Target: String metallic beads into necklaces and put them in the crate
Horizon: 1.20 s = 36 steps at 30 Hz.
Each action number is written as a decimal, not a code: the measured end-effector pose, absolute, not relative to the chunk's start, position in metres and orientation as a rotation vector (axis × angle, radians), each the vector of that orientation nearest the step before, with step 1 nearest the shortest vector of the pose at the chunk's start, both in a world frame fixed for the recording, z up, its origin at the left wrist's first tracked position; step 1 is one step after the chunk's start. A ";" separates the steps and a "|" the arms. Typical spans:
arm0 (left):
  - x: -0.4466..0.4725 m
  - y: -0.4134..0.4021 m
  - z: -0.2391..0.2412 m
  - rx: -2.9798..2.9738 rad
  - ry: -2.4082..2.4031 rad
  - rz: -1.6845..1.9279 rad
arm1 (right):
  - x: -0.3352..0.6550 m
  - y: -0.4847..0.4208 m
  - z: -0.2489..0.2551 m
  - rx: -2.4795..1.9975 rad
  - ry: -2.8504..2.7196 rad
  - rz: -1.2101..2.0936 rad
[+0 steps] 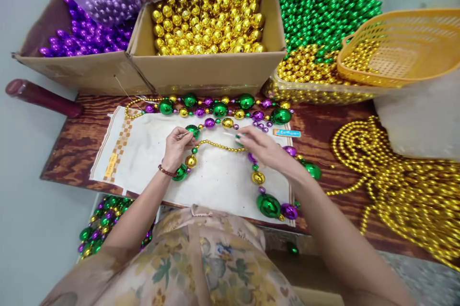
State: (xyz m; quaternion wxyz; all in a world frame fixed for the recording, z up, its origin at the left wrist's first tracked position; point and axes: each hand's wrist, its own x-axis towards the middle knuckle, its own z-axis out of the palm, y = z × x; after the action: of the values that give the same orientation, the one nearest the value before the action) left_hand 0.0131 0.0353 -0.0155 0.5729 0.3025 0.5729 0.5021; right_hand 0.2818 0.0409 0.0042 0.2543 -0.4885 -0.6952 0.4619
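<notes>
On cloth (223, 184), bead strand (209, 123) arches left-right; left hand (176, 148) pinching thread (183, 134), right hand (261, 147) curled, hold unclear.

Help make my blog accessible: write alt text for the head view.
A person's hands handle a strand of gold, green and purple beads over a white cloth on a wooden table; boxes of purple and gold beads stand behind.

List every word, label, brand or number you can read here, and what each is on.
Nothing reads clearly.
Orange label on the white cloth: small lettering, too blurred to read.
Blue-and-orange strip at the cloth's right edge: pale marks, perhaps lettering, too small to read.
</notes>
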 end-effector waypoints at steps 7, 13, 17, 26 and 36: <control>0.013 0.034 -0.015 0.721 1.331 1.159 | 0.227 0.061 0.004 -1.178 -2.277 1.400; 0.015 0.035 -0.012 0.753 1.317 1.147 | 0.217 0.075 0.011 -1.091 -2.296 1.551; 0.016 0.034 -0.011 0.798 1.315 1.134 | 0.212 0.081 0.015 -1.096 -2.295 1.610; 0.018 0.036 -0.009 0.827 1.301 1.121 | 0.208 0.086 0.020 -1.037 -2.292 1.697; 0.019 0.037 -0.006 0.835 1.318 1.106 | 0.207 0.088 0.016 -0.969 -2.323 1.674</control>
State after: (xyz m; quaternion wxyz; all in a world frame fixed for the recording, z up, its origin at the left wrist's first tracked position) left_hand 0.0189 0.0369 -0.0055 0.5767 0.3569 0.5630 0.4723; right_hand 0.2065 0.0877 0.0157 0.0592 -0.3199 -0.7671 0.5529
